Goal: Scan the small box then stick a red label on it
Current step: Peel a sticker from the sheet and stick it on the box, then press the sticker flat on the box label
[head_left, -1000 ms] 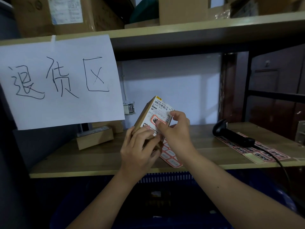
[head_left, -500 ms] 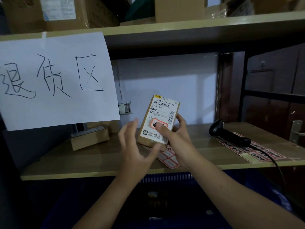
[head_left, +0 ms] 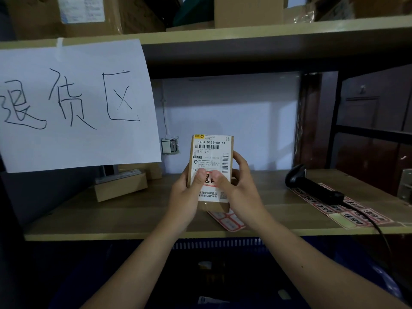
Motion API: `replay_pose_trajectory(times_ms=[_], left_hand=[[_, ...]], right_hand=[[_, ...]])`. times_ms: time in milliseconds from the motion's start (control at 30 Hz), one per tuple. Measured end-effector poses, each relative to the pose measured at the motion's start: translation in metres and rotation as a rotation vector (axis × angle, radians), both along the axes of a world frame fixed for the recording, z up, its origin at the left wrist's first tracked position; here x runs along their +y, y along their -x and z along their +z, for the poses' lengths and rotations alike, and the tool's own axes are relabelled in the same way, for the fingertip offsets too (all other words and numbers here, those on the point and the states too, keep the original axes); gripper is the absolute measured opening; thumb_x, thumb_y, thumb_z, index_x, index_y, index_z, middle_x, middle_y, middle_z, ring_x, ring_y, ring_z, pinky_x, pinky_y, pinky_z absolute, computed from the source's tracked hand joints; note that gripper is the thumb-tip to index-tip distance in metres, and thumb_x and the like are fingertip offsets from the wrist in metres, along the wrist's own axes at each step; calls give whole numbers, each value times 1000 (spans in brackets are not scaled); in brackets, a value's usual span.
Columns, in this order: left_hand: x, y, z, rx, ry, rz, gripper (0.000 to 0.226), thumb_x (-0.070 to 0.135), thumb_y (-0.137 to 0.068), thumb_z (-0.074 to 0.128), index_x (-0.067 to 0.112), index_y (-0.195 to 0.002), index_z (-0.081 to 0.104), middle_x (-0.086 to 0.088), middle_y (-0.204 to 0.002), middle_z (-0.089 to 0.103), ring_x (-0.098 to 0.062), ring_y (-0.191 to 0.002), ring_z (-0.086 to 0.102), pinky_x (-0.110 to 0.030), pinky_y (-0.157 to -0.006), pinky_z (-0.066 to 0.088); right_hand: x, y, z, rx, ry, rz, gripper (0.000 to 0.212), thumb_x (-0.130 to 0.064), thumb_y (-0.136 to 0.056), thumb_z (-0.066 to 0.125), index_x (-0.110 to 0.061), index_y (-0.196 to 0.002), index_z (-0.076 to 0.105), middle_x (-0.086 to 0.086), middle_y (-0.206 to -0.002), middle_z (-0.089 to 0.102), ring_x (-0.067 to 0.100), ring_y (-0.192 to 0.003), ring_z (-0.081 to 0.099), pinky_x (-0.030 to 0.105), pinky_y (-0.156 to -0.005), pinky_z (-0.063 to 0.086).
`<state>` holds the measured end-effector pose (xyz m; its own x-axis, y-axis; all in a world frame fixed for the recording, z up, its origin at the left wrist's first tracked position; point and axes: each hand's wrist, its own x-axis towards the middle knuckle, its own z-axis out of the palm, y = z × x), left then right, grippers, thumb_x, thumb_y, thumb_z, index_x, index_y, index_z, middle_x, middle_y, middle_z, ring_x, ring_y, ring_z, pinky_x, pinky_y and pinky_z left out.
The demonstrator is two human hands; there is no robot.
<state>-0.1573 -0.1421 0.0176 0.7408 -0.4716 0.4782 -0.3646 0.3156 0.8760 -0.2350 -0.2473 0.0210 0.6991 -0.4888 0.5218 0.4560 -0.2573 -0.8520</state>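
Note:
A small brown cardboard box (head_left: 210, 150) with a white shipping label stands upright above the wooden shelf (head_left: 142, 210), its label facing me. A red-bordered label (head_left: 209, 179) lies on the box's face, partly under both thumbs. My left hand (head_left: 186, 194) grips the box's left side, thumb on the red label. My right hand (head_left: 239, 186) wraps the right side, its thumb pressing the same label. A black barcode scanner (head_left: 312, 186) lies on the shelf to the right, apart from both hands.
Sheets of red labels lie under the box (head_left: 227, 220) and under the scanner (head_left: 347, 210). A flat carton (head_left: 120, 186) sits at the left. A handwritten paper sign (head_left: 73, 103) hangs from the upper shelf. A blue basket (head_left: 220, 246) is below.
The box has turned from tilted to upright, facing me. My left hand, open half a second ago, has closed on the box's left side with its thumb on the red label.

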Motion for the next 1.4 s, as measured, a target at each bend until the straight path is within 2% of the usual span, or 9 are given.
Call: replay_pose_trajectory(times_ms=[200, 333, 500, 733, 867, 967, 1100, 1300, 1400], left_hand=[[-7, -2, 1, 26, -46, 36, 24, 37, -99, 41, 33, -112, 60, 13, -86, 72, 0, -72, 71, -12, -55, 52], [-14, -8, -3, 23, -101, 83, 24, 50, -95, 38, 44, -94, 60, 19, -80, 71, 4, -71, 70, -16, -59, 52], [-20, -14, -5, -19, -103, 22, 50, 54, -80, 47, 32, -124, 56, 12, -108, 70, 1, -85, 70, -12, -61, 54], [-30, -15, -10, -1, -63, 49, 27, 34, -99, 38, 28, -120, 54, 17, -95, 67, 7, -74, 69, -9, -57, 51], [-32, -10, -10, 39, -7, 49, 31, 41, -92, 44, 28, -118, 56, 14, -94, 70, 2, -76, 71, -12, -57, 52], [-33, -5, -9, 21, 8, 50, 47, 49, -76, 54, 31, -120, 56, 16, -103, 68, 2, -83, 70, -13, -60, 53], [-34, 2, -12, -11, 31, 48, 44, 50, -79, 51, 30, -118, 58, 14, -100, 71, -2, -85, 71, -15, -62, 54], [-28, 14, -24, -83, -1, -3, 50, 52, -86, 48, 25, -128, 55, 8, -109, 72, -10, -93, 71, -21, -70, 57], [-15, 17, -26, -128, -77, -53, 49, 46, -86, 46, 25, -130, 53, 7, -110, 71, -8, -95, 71, -19, -69, 56]], right_hand=[[-8, -8, -2, -6, 25, -14, 51, -27, -98, 50, -26, -146, 32, 3, -111, 69, 7, -87, 73, 19, -66, 57], [-13, -13, -2, 9, 65, 6, 43, -27, -99, 50, -27, -141, 42, -4, -117, 69, 3, -95, 71, 17, -73, 56], [-20, -18, -6, 17, 170, 12, 49, -14, -92, 63, -22, -136, 43, -2, -125, 67, 9, -110, 66, 24, -87, 56], [-29, -22, -10, 27, 209, -20, 43, -17, -98, 52, -20, -139, 39, -2, -128, 65, 9, -112, 65, 27, -90, 54], [-28, -23, -17, 36, 202, -108, 54, -39, -98, 42, -26, -148, 30, -5, -129, 65, 8, -111, 66, 41, -96, 54], [-26, -18, -18, 10, 149, -116, 55, -36, -97, 50, -25, -147, 31, -5, -123, 67, 8, -108, 67, 38, -94, 55], [-22, -9, -18, -33, 98, -140, 63, -28, -89, 66, -22, -143, 33, -6, -110, 71, 12, -102, 70, 43, -89, 58], [-17, 5, -31, -82, 63, -160, 50, -38, -93, 53, -23, -138, 36, -3, -112, 68, 10, -99, 70, 34, -81, 59], [-18, 15, -38, -42, 76, -145, 51, -48, -90, 44, -24, -135, 34, -14, -103, 70, 0, -97, 69, 22, -78, 56]])
